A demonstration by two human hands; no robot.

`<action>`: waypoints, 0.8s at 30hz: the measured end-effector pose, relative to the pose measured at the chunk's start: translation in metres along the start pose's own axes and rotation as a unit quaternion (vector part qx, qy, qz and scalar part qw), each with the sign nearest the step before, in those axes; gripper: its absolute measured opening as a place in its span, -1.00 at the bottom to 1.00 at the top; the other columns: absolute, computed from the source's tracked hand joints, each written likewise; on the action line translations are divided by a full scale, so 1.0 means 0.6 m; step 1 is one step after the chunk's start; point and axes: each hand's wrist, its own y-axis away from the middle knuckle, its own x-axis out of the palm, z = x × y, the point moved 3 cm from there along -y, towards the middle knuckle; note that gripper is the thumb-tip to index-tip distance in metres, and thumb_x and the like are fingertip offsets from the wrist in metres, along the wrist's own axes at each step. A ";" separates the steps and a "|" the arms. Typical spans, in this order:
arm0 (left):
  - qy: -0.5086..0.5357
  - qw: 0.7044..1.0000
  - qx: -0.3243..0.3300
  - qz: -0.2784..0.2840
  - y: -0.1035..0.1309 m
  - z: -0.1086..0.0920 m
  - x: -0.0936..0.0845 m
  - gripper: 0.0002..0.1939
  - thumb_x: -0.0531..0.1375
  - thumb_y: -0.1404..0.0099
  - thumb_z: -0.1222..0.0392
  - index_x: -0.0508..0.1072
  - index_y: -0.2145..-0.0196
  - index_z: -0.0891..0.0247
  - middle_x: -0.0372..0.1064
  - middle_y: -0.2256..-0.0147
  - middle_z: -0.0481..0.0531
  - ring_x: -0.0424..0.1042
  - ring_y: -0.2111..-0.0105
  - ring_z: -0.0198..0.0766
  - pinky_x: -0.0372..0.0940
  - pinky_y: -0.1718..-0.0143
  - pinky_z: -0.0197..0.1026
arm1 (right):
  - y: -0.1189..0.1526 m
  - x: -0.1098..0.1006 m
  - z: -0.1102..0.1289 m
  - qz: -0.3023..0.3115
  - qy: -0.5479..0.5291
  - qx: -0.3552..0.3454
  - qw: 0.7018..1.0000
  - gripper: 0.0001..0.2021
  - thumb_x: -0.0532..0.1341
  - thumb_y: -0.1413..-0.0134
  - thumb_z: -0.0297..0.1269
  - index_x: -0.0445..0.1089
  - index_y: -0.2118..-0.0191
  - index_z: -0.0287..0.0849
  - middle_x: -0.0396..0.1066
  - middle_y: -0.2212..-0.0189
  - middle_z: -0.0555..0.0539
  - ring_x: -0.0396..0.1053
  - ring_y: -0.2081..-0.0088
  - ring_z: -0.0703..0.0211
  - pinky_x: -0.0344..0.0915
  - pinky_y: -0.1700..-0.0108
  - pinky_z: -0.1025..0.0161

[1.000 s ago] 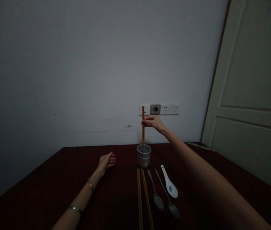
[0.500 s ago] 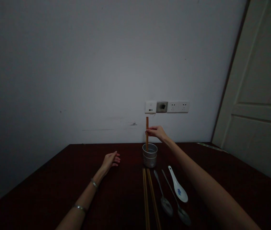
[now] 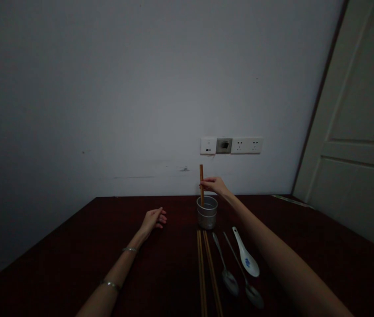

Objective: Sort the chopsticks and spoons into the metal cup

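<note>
Upright wooden chopsticks point(image 3: 201, 193) are pinched in my right hand point(image 3: 213, 185), their lower ends inside a grey metal cup point(image 3: 207, 217). My left hand point(image 3: 153, 220) rests on the dark red table left of the cup, fingers loosely curled and apart, holding nothing. In front of the cup lie more wooden chopsticks point(image 3: 201, 268). Right of them are a metal spoon point(image 3: 229, 281), a second metal spoon point(image 3: 254, 296) with a thin handle, and a white spoon point(image 3: 249, 262) with a blue mark.
The table point(image 3: 74, 246) meets a grey wall point(image 3: 140, 110) behind. Wall sockets point(image 3: 246, 145) sit above its back edge. A pale door point(image 3: 355, 185) stands at the right. A flat strip point(image 3: 292, 201) lies near the back right edge.
My right hand has lowered the chopsticks slightly in the cup and shifted them a little left. My left hand has hardly moved.
</note>
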 end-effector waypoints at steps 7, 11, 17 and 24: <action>-0.002 1.000 0.006 0.008 0.004 -0.003 0.001 -0.60 0.15 -0.10 -0.10 0.37 0.39 0.37 0.36 0.54 0.05 0.36 0.56 -0.31 0.19 0.63 -0.35 | 0.010 0.001 -0.007 0.008 0.010 0.004 1.000 -0.87 0.35 0.29 -0.37 0.44 0.51 -0.29 0.48 0.55 -0.09 0.43 0.49 0.23 0.39 0.40 0.33; -0.001 1.000 0.007 0.010 0.004 -0.003 0.001 -0.61 0.15 -0.10 -0.09 0.37 0.38 0.38 0.36 0.54 0.05 0.36 0.56 -0.32 0.18 0.64 -0.36 | 0.014 -0.001 -0.016 0.009 0.021 0.003 1.000 -0.85 0.35 0.31 -0.34 0.44 0.51 -0.29 0.48 0.55 -0.09 0.43 0.49 0.23 0.38 0.38 0.31; -0.007 1.000 0.008 0.010 0.002 -0.001 0.001 -0.58 0.15 -0.08 -0.11 0.37 0.39 0.39 0.36 0.54 0.05 0.36 0.57 -0.32 0.18 0.65 -0.35 | 0.018 -0.001 -0.025 0.009 -0.003 -0.002 1.000 -0.85 0.34 0.29 -0.34 0.43 0.51 -0.29 0.47 0.57 -0.08 0.42 0.50 0.23 0.36 0.40 0.33; -0.012 1.000 0.015 0.007 0.003 -0.004 0.003 -0.54 0.16 -0.02 -0.15 0.38 0.40 0.39 0.36 0.56 0.04 0.36 0.57 -0.31 0.19 0.65 -0.34 | 0.013 -0.003 -0.031 0.002 -0.009 0.012 1.000 -0.90 0.34 0.28 -0.39 0.43 0.53 -0.27 0.47 0.58 -0.05 0.42 0.51 0.25 0.36 0.42 0.36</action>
